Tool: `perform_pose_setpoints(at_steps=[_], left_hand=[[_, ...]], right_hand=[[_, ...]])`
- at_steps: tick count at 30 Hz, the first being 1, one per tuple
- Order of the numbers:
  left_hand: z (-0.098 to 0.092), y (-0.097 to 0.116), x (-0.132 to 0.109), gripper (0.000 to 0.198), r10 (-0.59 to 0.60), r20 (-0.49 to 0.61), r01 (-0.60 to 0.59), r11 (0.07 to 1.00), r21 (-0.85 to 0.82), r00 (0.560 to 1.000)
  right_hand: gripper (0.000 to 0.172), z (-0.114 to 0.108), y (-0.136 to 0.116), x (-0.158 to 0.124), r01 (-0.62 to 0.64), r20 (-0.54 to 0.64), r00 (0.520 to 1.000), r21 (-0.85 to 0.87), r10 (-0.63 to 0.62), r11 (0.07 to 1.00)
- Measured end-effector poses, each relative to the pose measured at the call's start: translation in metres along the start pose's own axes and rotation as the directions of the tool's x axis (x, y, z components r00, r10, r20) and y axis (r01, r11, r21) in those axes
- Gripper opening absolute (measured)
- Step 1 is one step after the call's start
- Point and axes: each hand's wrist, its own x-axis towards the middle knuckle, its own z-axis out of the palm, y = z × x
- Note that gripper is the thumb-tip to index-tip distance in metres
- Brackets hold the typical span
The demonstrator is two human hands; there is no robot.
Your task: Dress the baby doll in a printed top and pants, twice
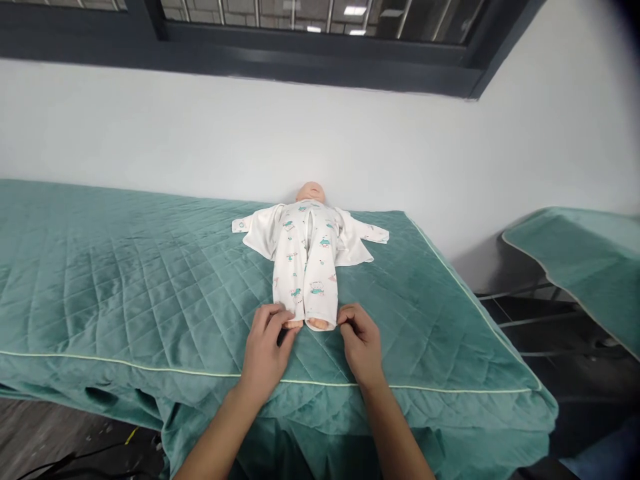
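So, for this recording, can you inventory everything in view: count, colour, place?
wall: one, white, background
window frame: one, dark grey, top
bars: several, pale, beyond the window frame
quilted cover: one, green, across the middle
second cover: one, green, far right
floor: one, dark, lower left and right
cable: one or more, black, lower left
doll: one, peach, lying on the quilted cover
baby clothes: piece count unclear, white, printed, on the doll
forearms: two, bare, bottom centre
left grip: one, bare, at the left leg cuff
right grip: one, bare, at the right leg cuff
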Motion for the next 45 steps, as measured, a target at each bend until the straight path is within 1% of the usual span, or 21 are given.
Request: perform_pose_setpoints(at_steps=[5, 8, 10, 15, 17, 19, 22, 24, 25, 26, 27, 28, 29, 30, 31, 32, 33, 35, 38, 41, 45], left_hand=[[0.003, -0.006, -0.004, 0.005, 0.003, -0.046, -0.007, 0.996, -0.085, 0.999], [0.004, -0.008, -0.007, 0.016, 0.019, -0.044, -0.022, 0.997, -0.078, 0.999], [0.005, -0.007, -0.007, 0.019, 0.014, -0.036, -0.017, 0.997, -0.077, 0.999], [0.005, -0.003, -0.006, 0.016, -0.046, 0.007, 0.047, 0.988, -0.144, 0.999], [0.005, -0.003, -0.008, 0.013, -0.109, 0.003, 0.107, 0.972, -0.208, 0.994], [0.004, -0.005, -0.01, 0.015, -0.233, -0.025, 0.214, 0.928, -0.305, 0.972], [0.005, -0.014, -0.006, 0.024, -0.446, -0.068, 0.361, 0.796, -0.486, 0.893], [0.004, -0.024, 0.005, 0.027, -0.522, -0.079, 0.395, 0.728, -0.561, 0.849], [0.004, -0.031, 0.013, 0.027, -0.534, -0.09, 0.402, 0.728, -0.555, 0.841], [0.004, -0.039, 0.023, 0.026, -0.528, -0.108, 0.409, 0.757, -0.51, 0.842], [0.004, -0.048, 0.035, 0.025, -0.501, -0.13, 0.411, 0.811, -0.416, 0.856], [0.005, -0.057, 0.047, 0.024, -0.444, -0.141, 0.395, 0.876, -0.278, 0.885], [0.006, -0.065, 0.059, 0.023, -0.357, -0.123, 0.345, 0.932, -0.112, 0.926], [0.008, -0.073, 0.072, 0.024, -0.271, -0.085, 0.275, 0.96, 0.044, 0.959], [0.011, -0.08, 0.083, 0.028, -0.195, -0.025, 0.196, 0.966, 0.167, 0.981], [0.014, -0.085, 0.094, 0.032, -0.133, 0.048, 0.116, 0.958, 0.262, 0.99], [0.017, -0.09, 0.103, 0.035, -0.085, 0.121, 0.041, 0.943, 0.329, 0.989], [0.024, -0.098, 0.119, 0.039, -0.01, 0.26, -0.096, 0.915, 0.392, 0.965], [0.032, -0.109, 0.135, 0.041, 0.077, 0.4, -0.244, 0.891, 0.384, 0.913], [0.037, -0.119, 0.147, 0.04, 0.146, 0.465, -0.322, 0.889, 0.326, 0.873], [0.04, -0.124, 0.158, 0.038, 0.227, 0.522, -0.4, 0.883, 0.245, 0.822]], right_hand=[[0.016, 0.001, 0.002, 0.001, -0.023, -0.019, 1.0, -0.024, 0.023, 0.999], [0.015, 0.002, 0.003, 0.002, -0.037, -0.037, 0.999, -0.027, 0.036, 0.999], [0.015, 0.003, 0.004, 0.003, -0.047, -0.039, 0.998, -0.034, 0.046, 0.998], [0.015, 0.004, 0.003, 0.005, -0.056, -0.052, 0.997, -0.084, 0.052, 0.995], [0.016, 0.005, 0.004, 0.005, -0.057, -0.051, 0.997, -0.102, 0.052, 0.993], [0.017, 0.005, 0.006, 0.006, -0.059, -0.048, 0.997, -0.117, 0.053, 0.991], [0.018, 0.005, 0.008, 0.005, -0.061, -0.047, 0.997, -0.137, 0.055, 0.989], [0.018, 0.006, 0.01, 0.005, -0.065, -0.049, 0.997, -0.145, 0.058, 0.987], [0.018, 0.006, 0.011, 0.005, -0.064, -0.05, 0.997, -0.149, 0.057, 0.987], [0.018, 0.006, 0.012, 0.005, -0.061, -0.054, 0.997, -0.154, 0.053, 0.986], [0.018, 0.006, 0.014, 0.006, -0.053, -0.062, 0.997, -0.164, 0.044, 0.985], [0.019, 0.006, 0.015, 0.009, -0.039, -0.068, 0.997, -0.181, 0.027, 0.983], [0.021, 0.006, 0.018, 0.013, -0.018, -0.072, 0.997, -0.209, 0.003, 0.978], [0.026, 0.006, 0.021, 0.019, 0.005, -0.073, 0.997, -0.25, -0.024, 0.968], [0.031, 0.006, 0.024, 0.026, 0.027, -0.064, 0.997, -0.304, -0.049, 0.952], [0.036, 0.006, 0.027, 0.036, 0.045, -0.047, 0.997, -0.367, -0.067, 0.929], [0.04, 0.006, 0.031, 0.047, 0.057, -0.024, 0.997, -0.432, -0.075, 0.9], [0.045, 0.005, 0.037, 0.071, 0.066, 0.024, 0.998, -0.567, -0.064, 0.821], [0.04, 0.007, 0.044, 0.106, 0.108, 0.11, 0.993, -0.723, -0.041, 0.683], [0.033, 0.009, 0.045, 0.129, 0.175, 0.193, 0.98, -0.76, -0.04, 0.626], [0.025, 0.011, 0.042, 0.139, 0.25, 0.281, 0.959, -0.76, -0.043, 0.599]])
